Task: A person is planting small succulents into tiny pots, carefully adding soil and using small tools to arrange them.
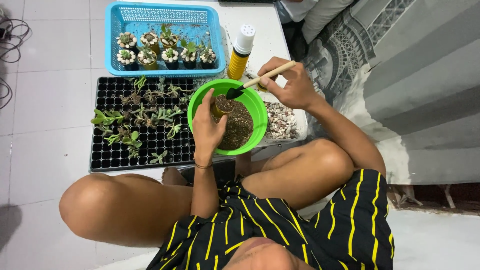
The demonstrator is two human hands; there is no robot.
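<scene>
Fingers (274,82) pinch trowel (257,81); left hand (207,130) grips pot (220,106).

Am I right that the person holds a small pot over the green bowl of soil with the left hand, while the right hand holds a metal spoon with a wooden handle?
Not quite: the tool in the right hand is a small dark trowel with a wooden handle, not a spoon. The head view shows this. The left hand does hold a small pot over the green bowl of soil.

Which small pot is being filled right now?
The yellow pot held by the left hand over the green bowl; the other pots sit finished in the blue basket.
</scene>
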